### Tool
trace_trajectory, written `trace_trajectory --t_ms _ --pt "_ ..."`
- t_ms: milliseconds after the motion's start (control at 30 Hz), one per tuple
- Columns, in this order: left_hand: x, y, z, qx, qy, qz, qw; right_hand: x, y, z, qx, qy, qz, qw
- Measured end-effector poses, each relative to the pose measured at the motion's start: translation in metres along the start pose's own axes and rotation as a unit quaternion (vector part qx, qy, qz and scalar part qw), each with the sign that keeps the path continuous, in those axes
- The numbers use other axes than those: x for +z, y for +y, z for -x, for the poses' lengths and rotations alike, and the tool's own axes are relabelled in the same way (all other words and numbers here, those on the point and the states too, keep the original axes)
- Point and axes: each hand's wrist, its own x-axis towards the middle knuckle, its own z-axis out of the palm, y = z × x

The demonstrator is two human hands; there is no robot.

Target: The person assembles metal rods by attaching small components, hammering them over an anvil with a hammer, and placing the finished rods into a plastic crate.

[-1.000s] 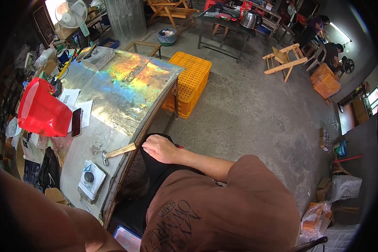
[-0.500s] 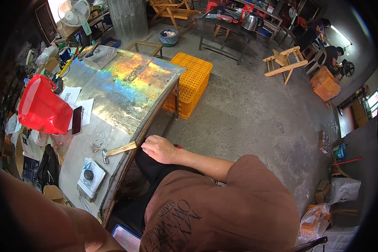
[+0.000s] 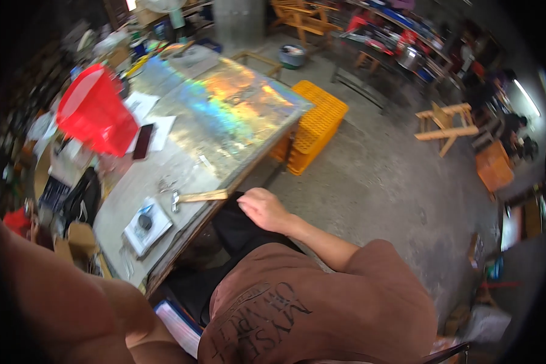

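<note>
Worktable (image 3: 142,183) w/ hammer (image 3: 204,196); R hand (image 3: 264,210) nr, curled, grip unclear; L hand unseen.

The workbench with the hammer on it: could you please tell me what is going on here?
Little is being handled in view. The person's right hand seems empty and lies over the dark trousers, just off the edge of the workbench. The left hand is out of view. The hammer lies on the bench, its handle's end towards that right hand. Nearby are a round black piece and a phone.
</note>
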Motion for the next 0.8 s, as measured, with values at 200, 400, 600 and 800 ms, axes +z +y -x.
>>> trace_trajectory --t_ms 200,400,600,800 --pt "-0.002 0.028 0.009 -0.016 -0.004 -0.168 0.986 -0.001 0.002 -0.003 0.030 -0.026 -0.005 0.999" --pt "-0.040 0.018 0.078 -0.258 0.149 -0.248 0.922 0.007 0.007 -0.012 0.042 -0.052 -0.016 0.998" --pt "-0.109 0.013 0.182 -0.476 0.177 -0.307 0.805 0.024 -0.003 -0.030 0.023 -0.079 -0.053 0.995" --pt "-0.133 0.002 0.262 -0.644 0.080 -0.382 0.658 0.049 -0.006 -0.052 0.019 -0.092 -0.066 0.993"
